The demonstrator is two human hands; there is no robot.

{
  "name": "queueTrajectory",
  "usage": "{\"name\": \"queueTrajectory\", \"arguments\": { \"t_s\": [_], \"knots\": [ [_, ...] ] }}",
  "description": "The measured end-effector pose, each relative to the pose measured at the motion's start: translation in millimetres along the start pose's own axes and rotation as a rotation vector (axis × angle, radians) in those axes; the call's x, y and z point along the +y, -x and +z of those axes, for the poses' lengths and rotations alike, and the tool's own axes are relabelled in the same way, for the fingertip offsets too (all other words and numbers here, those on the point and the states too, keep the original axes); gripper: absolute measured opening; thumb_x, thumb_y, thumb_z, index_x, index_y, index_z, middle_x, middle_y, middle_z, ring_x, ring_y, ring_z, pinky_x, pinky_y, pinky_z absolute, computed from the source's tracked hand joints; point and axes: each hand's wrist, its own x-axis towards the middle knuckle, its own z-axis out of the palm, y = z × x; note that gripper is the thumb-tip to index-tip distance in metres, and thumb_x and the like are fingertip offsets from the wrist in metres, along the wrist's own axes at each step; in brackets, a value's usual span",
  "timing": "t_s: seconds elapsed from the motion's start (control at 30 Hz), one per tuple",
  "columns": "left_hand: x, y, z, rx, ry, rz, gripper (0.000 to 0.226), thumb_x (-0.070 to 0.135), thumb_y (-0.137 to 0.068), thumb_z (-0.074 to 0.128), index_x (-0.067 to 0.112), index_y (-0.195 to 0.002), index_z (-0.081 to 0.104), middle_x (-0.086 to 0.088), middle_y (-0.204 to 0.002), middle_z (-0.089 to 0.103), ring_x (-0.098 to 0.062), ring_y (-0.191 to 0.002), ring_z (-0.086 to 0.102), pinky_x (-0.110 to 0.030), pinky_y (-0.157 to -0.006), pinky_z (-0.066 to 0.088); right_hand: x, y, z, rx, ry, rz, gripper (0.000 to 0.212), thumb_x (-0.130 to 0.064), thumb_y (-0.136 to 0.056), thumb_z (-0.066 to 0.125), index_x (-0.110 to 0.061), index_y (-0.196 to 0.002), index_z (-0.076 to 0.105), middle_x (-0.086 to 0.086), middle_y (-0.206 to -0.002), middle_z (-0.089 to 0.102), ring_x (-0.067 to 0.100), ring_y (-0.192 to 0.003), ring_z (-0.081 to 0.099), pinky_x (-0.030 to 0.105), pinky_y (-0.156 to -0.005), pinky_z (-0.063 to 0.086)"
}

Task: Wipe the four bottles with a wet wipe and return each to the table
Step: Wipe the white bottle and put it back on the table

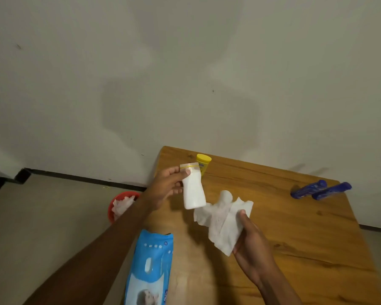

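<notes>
My left hand [166,186] grips a white bottle [194,192] near its cap and holds it tilted above the wooden table [295,227]. My right hand [249,243] holds a crumpled white wet wipe [224,219] just right of and below the bottle, apart from it. A yellow bottle [204,164] stands upright at the table's far left corner, partly behind the white one. Two blue bottles [320,189] lie on their sides side by side at the far right.
A blue pack of wet wipes [151,269] lies at the table's near left edge. A red bin [121,205] with used wipes stands on the floor left of the table. A pale wall runs behind the table.
</notes>
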Motion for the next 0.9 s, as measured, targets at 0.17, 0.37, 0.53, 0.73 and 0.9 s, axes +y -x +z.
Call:
{"name": "queueTrajectory", "arguments": {
  "t_s": [0.17, 0.37, 0.53, 0.73, 0.9],
  "knots": [
    [-32.0, 54.3, 70.3, 0.003, 0.176, -0.091, 0.04, 0.026, -0.086, 0.069, 0.007, -0.12, 0.06, -0.017, -0.108, 0.071, -0.03, -0.097, 0.068, -0.047, -0.089, 0.054, -20.4, 43.3, -64.9, 0.012, -0.151, -0.032, 0.041, -0.025, -0.096, 0.055, -0.017, -0.136, 0.049, 0.015, -0.126, 0.066, 0.033, -0.116, 0.063, 0.06, -0.1, 0.045],
    [-57.5, 118.1, 171.4, 0.05, 0.3, -0.226, 0.031, 0.033, -0.082, 0.063, 0.005, -0.094, 0.066, -0.011, -0.072, 0.067, -0.023, -0.062, 0.064, -0.031, -0.063, 0.048, -56.3, 106.1, -150.9, -0.151, -0.292, -0.082, 0.037, -0.024, -0.094, 0.053, -0.019, -0.131, 0.057, 0.013, -0.127, 0.066, 0.031, -0.115, 0.064, 0.057, -0.094, 0.047],
    [-70.1, 142.9, 253.6, 0.008, 0.413, -0.16, 0.033, 0.033, -0.079, 0.06, 0.006, -0.098, 0.067, -0.013, -0.08, 0.067, -0.028, -0.069, 0.064, -0.038, -0.074, 0.051, -83.9, 150.4, -220.1, -0.115, -0.245, -0.136, 0.044, -0.027, -0.088, 0.059, -0.015, -0.131, 0.06, 0.014, -0.13, 0.064, 0.028, -0.123, 0.058, 0.052, -0.1, 0.044],
    [-75.7, 158.3, 322.0, -0.104, 0.531, -0.147, 0.045, 0.031, -0.088, 0.053, 0.002, -0.122, 0.061, -0.022, -0.124, 0.066, -0.038, -0.124, 0.059, -0.064, -0.106, 0.04, -121.4, 177.5, -250.6, -0.049, -0.173, -0.365, 0.039, -0.027, -0.093, 0.055, -0.016, -0.13, 0.058, 0.013, -0.125, 0.066, 0.024, -0.11, 0.064, 0.04, -0.093, 0.052],
    [-68.4, 161.2, 347.8, -0.191, 0.517, -0.148, 0.046, 0.033, -0.09, 0.048, 0.003, -0.121, 0.061, -0.023, -0.119, 0.068, -0.037, -0.111, 0.066, -0.057, -0.094, 0.051, -126.7, 192.2, -227.8, -0.14, 0.508, -0.81, 0.017, -0.03, -0.1, 0.05, -0.025, -0.109, 0.064, -0.015, -0.094, 0.071, 0.005, -0.088, 0.067, 0.021, -0.067, 0.055]
  ]
}}
